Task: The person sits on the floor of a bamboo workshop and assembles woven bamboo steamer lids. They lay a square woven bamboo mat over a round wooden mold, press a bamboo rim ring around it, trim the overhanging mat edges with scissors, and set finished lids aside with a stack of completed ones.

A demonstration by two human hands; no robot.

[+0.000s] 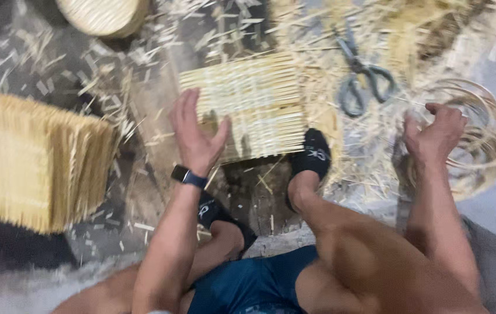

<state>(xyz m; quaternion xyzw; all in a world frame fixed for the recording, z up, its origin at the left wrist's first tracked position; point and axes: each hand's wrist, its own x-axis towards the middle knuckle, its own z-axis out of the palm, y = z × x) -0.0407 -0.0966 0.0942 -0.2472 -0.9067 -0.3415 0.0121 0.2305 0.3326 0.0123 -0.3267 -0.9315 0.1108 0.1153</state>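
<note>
Woven mat point(253, 104) x1 | L hand point(196, 136) open, flat on it | R hand point(434, 136) half-curled at coil point(492, 134) | scissors point(361, 78) x1

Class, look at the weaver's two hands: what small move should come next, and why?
Probably draw one strip from the coil toward the woven mat. The right hand is already at the coil, fingers curled, while the left hand presses the mat flat and a foot pins its edge.
</note>
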